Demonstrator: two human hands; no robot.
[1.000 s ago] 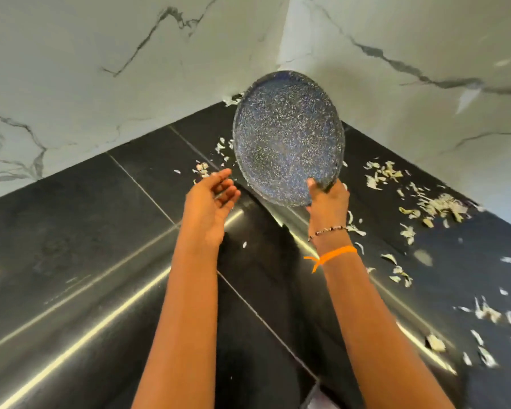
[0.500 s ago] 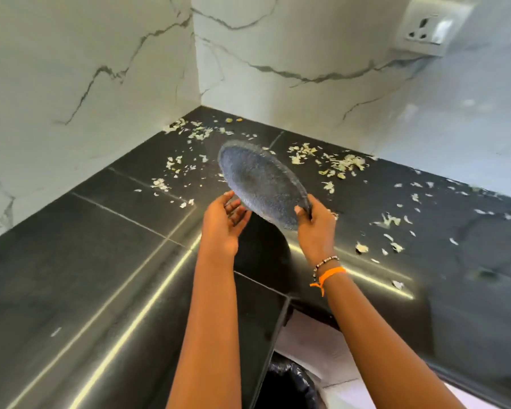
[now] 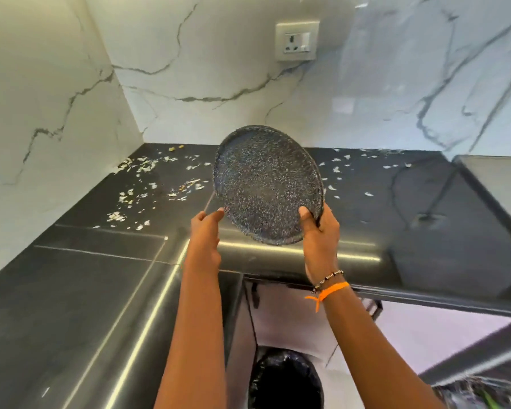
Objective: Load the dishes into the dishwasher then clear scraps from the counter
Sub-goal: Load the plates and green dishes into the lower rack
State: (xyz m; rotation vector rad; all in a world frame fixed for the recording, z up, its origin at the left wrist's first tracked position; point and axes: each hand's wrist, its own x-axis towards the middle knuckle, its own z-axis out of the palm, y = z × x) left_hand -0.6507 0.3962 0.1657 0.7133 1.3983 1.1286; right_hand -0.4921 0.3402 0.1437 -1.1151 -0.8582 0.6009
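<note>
Pale scraps (image 3: 136, 199) litter the black tabletop (image 3: 71, 290) at the left of the frame, more trailing off toward the upper right. At centre left, the left hand (image 3: 205, 228) is held open, fingertips just touching the lower left rim of a speckled dark plate (image 3: 266, 184). The plate is tilted upright in mid-frame, lifted clear of the tabletop. At centre right, the right hand (image 3: 319, 231) has its grip clenched on the plate's lower right rim, thumb on the face. It appears stiff, smooth and breakable, best held at opposite rims with both hands. Half a second ago it lay flatter and lower; the view has since swung right, revealing a bin (image 3: 286, 379) at bottom centre.
</note>
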